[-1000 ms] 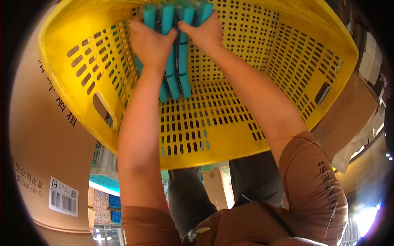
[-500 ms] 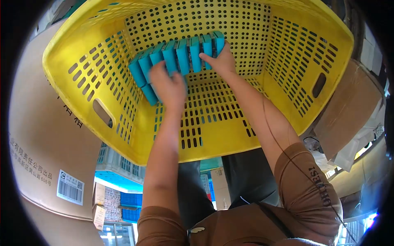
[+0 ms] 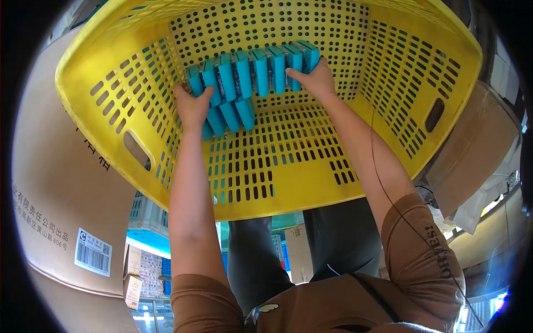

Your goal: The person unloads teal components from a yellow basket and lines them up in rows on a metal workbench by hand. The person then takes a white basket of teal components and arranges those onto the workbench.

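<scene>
A perforated yellow basket (image 3: 288, 207) contains a row of teal blocks (image 3: 261, 72) near its far wall, with lower blocks (image 3: 230, 115) under the left part. The left hand (image 3: 194, 106) pinches one end between thumb and fingers; the right hand (image 3: 317, 83) clasps the other. Cardboard box (image 3: 50, 166) left, cardboard sheet (image 3: 474, 133) right, mottled wall (image 3: 151, 275) lower left.

The teal pieces (image 3: 242, 75), upper centre, look like smooth plastic with a soft sheen. The yellow basket (image 3: 305, 191) is perforated, slightly glossy plastic. At left, a matt cardboard carton (image 3: 61, 183) bears a paper label (image 3: 93, 252); the sleeve (image 3: 413, 227), lower right, is matt cloth.
</scene>
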Motion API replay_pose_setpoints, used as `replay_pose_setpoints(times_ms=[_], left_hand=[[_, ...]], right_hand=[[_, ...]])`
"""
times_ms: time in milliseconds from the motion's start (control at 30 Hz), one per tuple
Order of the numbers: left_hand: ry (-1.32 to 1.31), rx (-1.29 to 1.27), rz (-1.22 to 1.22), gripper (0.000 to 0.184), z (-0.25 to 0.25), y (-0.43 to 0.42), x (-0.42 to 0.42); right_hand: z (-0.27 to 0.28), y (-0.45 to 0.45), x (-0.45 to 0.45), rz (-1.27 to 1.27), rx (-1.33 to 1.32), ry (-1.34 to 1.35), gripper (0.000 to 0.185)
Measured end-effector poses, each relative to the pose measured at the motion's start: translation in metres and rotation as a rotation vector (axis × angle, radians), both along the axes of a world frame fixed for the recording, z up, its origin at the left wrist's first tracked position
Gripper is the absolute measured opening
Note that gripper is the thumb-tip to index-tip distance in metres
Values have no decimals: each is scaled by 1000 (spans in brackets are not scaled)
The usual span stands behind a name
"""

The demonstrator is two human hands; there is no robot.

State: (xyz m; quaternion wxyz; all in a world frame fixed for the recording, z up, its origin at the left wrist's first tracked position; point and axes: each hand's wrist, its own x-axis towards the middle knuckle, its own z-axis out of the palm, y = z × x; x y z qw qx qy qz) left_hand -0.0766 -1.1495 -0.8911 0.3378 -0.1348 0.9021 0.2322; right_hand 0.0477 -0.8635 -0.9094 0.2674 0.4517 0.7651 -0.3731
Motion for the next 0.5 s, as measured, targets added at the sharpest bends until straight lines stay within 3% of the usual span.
replay_pose_setpoints(times_ms=[67,167,267,500], left_hand=[[-103,148,135,92,-1,-1,-11],[-4,183,116,91,-20,-9,-10],[-74,285,169,94,-32,-16,-17],[-16,-29,-23,93,-27,-2,-20]], right_hand=[[3,1,-8,24,-19,-51,98],[4,-6,-13,38,-29,-47,100],[0,-10,-15,44,-13,-71,101],[-6,-9,-9,50,54,-32,94]])
